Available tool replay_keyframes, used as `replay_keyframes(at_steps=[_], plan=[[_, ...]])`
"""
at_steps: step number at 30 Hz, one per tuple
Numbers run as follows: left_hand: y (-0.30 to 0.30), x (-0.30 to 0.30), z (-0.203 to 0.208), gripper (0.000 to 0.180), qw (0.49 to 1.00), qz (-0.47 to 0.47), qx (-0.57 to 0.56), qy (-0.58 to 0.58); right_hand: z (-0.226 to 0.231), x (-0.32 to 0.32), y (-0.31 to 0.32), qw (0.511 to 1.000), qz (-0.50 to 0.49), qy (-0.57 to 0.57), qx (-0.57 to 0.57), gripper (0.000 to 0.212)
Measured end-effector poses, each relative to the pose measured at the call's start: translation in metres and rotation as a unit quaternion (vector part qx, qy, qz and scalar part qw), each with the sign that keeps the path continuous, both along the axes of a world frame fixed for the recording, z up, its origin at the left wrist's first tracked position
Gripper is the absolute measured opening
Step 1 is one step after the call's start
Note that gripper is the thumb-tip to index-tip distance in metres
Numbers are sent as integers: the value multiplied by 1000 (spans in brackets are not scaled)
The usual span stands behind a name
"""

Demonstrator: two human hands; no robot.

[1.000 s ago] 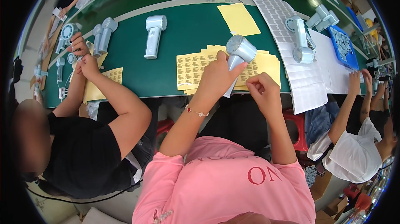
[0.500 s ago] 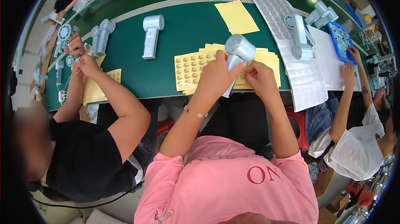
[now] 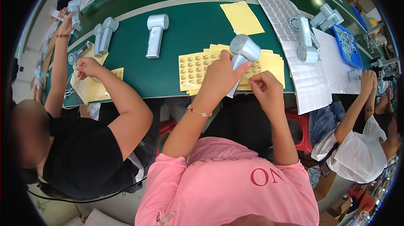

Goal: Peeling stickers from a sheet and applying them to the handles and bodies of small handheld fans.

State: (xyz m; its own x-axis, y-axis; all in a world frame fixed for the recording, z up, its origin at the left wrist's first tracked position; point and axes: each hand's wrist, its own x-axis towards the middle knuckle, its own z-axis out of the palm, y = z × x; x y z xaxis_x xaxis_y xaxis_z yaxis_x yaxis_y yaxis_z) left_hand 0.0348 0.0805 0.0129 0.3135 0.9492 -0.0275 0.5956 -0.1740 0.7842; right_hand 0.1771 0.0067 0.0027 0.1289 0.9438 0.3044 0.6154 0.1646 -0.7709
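My left hand point(image 3: 219, 73) is wrapped round the handle of a light blue handheld fan point(image 3: 245, 47), its round head tilted up and to the right. Just right of the handle, apart from the fan, my right hand point(image 3: 268, 88) has its fingers curled with thumb and forefinger pinched; whatever may be between them is too small to make out. Beneath both hands lies a stack of yellow label sheets point(image 3: 191, 69) printed with rows of small dark labels. Farther left on the green table, another light blue fan point(image 3: 155, 41) lies alone.
A loose yellow sheet point(image 3: 244, 17) lies toward the back. At right, a white padded sheet point(image 3: 313, 85) carries a fan point(image 3: 308, 53), beside a blue tray of small parts point(image 3: 356, 59). Co-workers sit on both sides; the left one holds up a fan point(image 3: 74, 9).
My right hand has drawn slightly away from the fan, down and right. My left hand keeps its hold. The left co-worker has raised a fan; the right one's hands have left the tray.
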Motion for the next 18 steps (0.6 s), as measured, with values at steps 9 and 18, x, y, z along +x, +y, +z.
replay_keyframes(at_steps=[9, 18], plan=[[-2, -3, 11, 57, 998, 24, 45, -26, 10, 21, -46, 882, 72, 446, -134, 6], [-39, -8, 27, 61, 892, -23, -216, -398, 39, -8, -53, 856, 156, 481, -107, 7]])
